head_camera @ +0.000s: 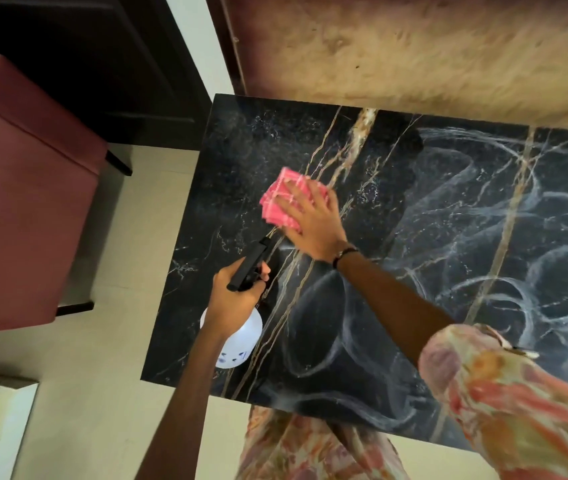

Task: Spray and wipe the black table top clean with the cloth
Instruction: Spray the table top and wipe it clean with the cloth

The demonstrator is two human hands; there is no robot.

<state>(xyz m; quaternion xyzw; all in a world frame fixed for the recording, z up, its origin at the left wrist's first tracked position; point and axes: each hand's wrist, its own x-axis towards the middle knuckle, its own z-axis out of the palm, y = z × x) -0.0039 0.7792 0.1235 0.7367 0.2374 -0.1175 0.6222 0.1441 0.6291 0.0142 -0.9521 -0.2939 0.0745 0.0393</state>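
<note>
Spray bottle (232, 336) upright — nozzle aimed toward cloth (279, 202).

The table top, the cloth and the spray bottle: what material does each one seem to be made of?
Table top: looks like polished black marble or a marble-look surface, with gold and white veins and a glossy sheen; which one cannot be told.
Cloth: soft pink woven fabric with pale lines, folded under the right hand.
Spray bottle: probably plastic, translucent white body with black trigger head, held by the left hand.
</note>
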